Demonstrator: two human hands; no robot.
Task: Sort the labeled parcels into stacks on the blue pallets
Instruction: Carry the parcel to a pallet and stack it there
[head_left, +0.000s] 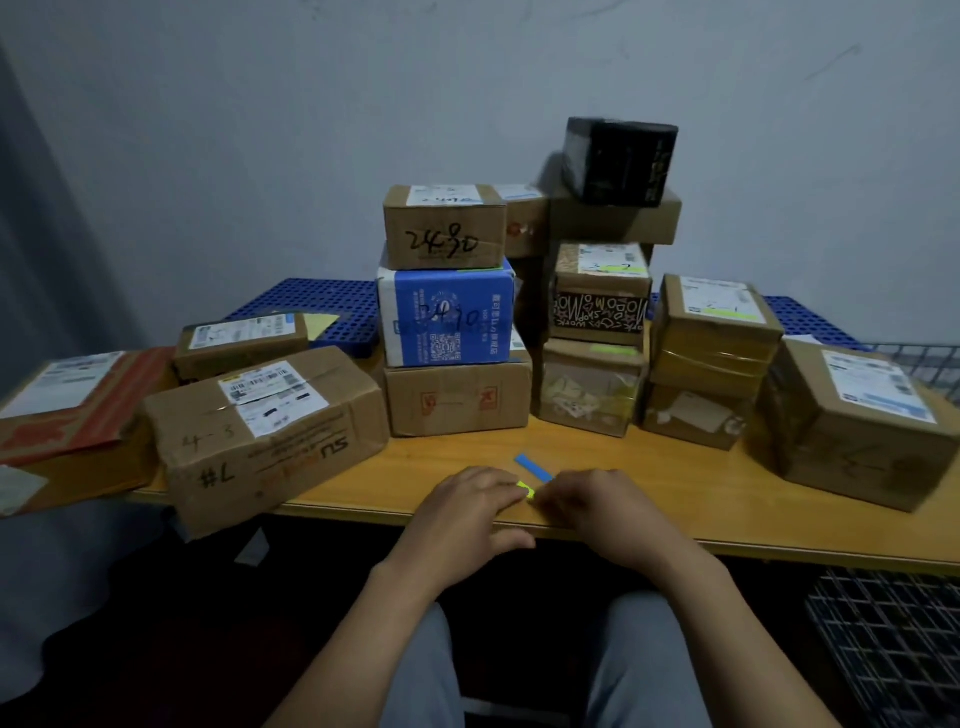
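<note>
Both my hands meet at the front edge of the wooden table (675, 499). My left hand (467, 512) and my right hand (597, 506) pinch a small yellow-green sticker (525, 489) between their fingertips. A blue strip (534, 466) lies on the table just beyond it. Stacked parcels stand behind: a brown box marked 2490 (444, 228) on a blue box (447, 317), and a patterned box (600, 296) under a black box (618, 161). Blue pallets (311, 301) lie at the back. A box marked #7 (270, 431) overhangs the front edge at left.
A large brown box (857, 421) stands at the right, with a wire basket (924, 364) behind it. A grid rack (893, 634) sits on the floor at lower right. A red and brown parcel (67, 415) lies at far left. A grey wall is behind.
</note>
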